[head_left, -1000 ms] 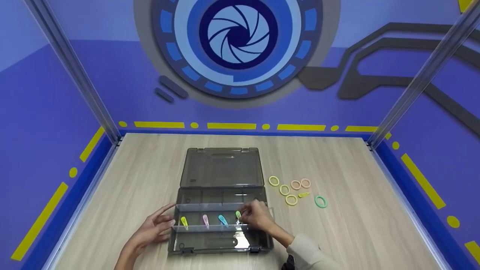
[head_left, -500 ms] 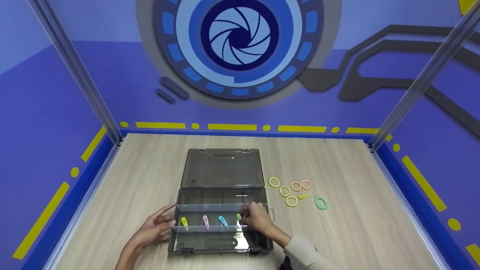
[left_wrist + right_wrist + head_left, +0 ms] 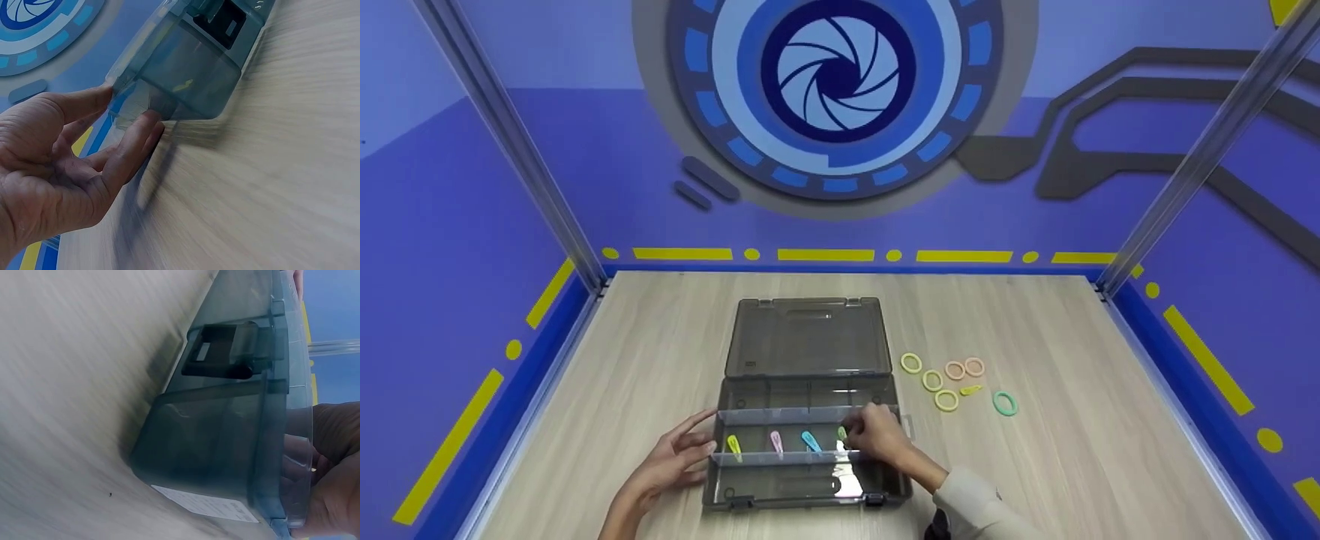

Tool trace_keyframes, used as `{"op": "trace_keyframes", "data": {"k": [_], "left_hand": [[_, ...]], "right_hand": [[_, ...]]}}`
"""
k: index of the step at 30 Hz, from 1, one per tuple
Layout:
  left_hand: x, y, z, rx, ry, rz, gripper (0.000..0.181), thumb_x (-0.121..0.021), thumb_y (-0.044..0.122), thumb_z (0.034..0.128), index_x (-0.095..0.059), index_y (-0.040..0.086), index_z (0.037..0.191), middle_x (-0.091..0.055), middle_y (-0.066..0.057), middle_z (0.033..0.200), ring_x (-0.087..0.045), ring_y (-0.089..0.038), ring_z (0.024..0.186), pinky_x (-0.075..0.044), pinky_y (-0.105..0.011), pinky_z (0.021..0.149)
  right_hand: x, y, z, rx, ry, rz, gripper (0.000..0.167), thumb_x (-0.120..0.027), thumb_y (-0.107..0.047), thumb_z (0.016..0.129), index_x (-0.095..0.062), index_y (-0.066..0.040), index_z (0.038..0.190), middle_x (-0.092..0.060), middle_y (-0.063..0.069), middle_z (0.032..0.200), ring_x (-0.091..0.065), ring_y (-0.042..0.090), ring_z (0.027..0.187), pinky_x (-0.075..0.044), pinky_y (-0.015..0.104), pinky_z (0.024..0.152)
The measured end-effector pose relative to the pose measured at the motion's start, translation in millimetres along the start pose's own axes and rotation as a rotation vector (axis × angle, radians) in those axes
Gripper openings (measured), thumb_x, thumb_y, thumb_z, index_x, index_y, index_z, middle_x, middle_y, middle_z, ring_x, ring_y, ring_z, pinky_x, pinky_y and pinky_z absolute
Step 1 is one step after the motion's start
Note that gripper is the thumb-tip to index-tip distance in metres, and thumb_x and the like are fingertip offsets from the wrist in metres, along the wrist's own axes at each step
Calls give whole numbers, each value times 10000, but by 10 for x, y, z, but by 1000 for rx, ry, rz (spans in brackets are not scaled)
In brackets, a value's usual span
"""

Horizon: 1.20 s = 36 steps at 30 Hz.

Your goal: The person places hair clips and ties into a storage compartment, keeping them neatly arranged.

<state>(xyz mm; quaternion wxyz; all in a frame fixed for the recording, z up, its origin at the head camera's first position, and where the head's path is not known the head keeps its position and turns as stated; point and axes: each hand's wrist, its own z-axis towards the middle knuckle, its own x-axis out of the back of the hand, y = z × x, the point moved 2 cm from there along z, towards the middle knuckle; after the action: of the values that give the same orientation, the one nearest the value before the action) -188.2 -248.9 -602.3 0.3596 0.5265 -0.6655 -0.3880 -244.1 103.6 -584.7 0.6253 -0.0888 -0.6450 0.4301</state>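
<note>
A smoky grey plastic box (image 3: 802,493) lies on the table with its lid (image 3: 808,337) folded back. In its middle compartment stand a yellow hair clip (image 3: 734,447), a pink hair clip (image 3: 776,442) and a blue hair clip (image 3: 811,441) in a row. My right hand (image 3: 879,435) reaches into that compartment's right end and pinches a green hair clip (image 3: 842,433), partly hidden by the fingers. My left hand (image 3: 669,463) touches the box's left side with extended fingers, seen closer in the left wrist view. In the right wrist view the box wall hides the fingertips.
Right of the box lie several yellow and orange rings (image 3: 932,380), a green ring (image 3: 1005,403) and a loose yellow hair clip (image 3: 971,390). Clear dividers (image 3: 780,457) split the box lengthwise. Blue panels surround the wooden table (image 3: 660,337).
The right hand stays at the compartment's right end with the green hair clip, shifting only slightly. The left hand keeps touching the box. The whole head view has shifted a little.
</note>
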Motion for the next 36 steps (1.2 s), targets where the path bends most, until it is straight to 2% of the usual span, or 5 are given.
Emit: {"op": "trace_keyframes", "data": {"k": [4, 9, 16, 24, 36], "left_hand": [[-2, 5, -1, 11, 7, -11, 748, -701, 248, 977, -309, 173, 1610, -553, -157, 1326, -644, -209, 1108, -605, -433, 919], [-6, 8, 16, -21, -9, 3, 746, -693, 257, 986, -300, 151, 1611, -531, -177, 1329, -631, -216, 1120, -603, -449, 916], [-22, 4, 23, -44, -14, 23, 754, -679, 283, 997, -278, 133, 1617, -511, -238, 1388, -634, -234, 1137, -602, -440, 893], [-27, 18, -24, -40, 8, 34, 738, -673, 271, 999, -286, 134, 1613, -487, -245, 1399, -621, -276, 1174, -572, -542, 972], [-27, -17, -6, -26, 28, 42, 731, -675, 277, 999, -297, 172, 1616, -468, -254, 1434, -605, -292, 1206, -586, -515, 947]], "right_hand": [[24, 19, 3, 38, -16, 11, 149, -743, 99, 704, -764, 45, 840, -737, 104, 674, -595, 40, 597, -497, 198, 526], [94, 46, -18, 72, -95, 68, 190, -746, 88, 782, -761, 77, 971, -763, 157, 792, -707, 145, 683, -558, 201, 606], [416, 61, -123, 64, -164, 164, 263, -756, 30, 856, -721, 99, 1108, -762, 204, 928, -710, 172, 767, -583, 218, 696], [899, 305, -243, 52, -76, 148, 210, -736, 12, 884, -726, 92, 1078, -756, 205, 923, -728, 255, 790, -610, 265, 726], [1429, 891, -345, -5, 84, 28, 147, -751, 51, 859, -761, 75, 1004, -772, 184, 878, -752, 247, 789, -617, 318, 718]]}}
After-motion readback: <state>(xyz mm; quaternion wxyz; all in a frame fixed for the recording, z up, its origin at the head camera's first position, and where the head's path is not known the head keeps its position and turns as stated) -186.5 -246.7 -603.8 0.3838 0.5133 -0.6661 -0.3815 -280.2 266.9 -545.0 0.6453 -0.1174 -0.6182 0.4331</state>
